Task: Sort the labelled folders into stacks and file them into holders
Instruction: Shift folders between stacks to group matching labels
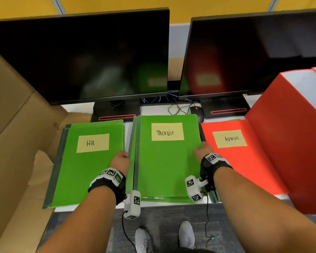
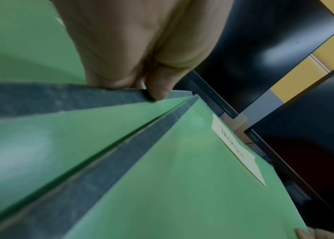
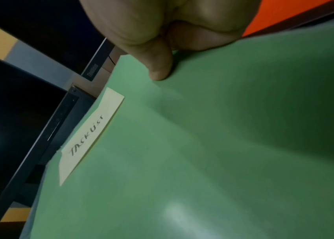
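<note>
Three piles lie side by side on the desk: a green HR folder stack (image 1: 88,170), a green TASKLIST folder stack (image 1: 166,167) and a red ADMIN folder (image 1: 244,165). My left hand (image 1: 120,159) pinches the grey spine on the left side of the TASKLIST stack. In the left wrist view the thumb (image 2: 157,90) presses on that spine, and the folders below fan apart. My right hand (image 1: 203,149) holds the stack's right edge. Its thumb (image 3: 159,71) lies on the top cover (image 3: 182,145), with the other fingers hidden underneath.
A tall red file holder (image 1: 290,134) stands at the right, overlapping the ADMIN folder. A large cardboard box (image 1: 11,134) flanks the left. Two dark monitors (image 1: 80,57) stand behind the piles, with a mouse (image 1: 198,112) and cables between their bases. The desk's front edge is just below the folders.
</note>
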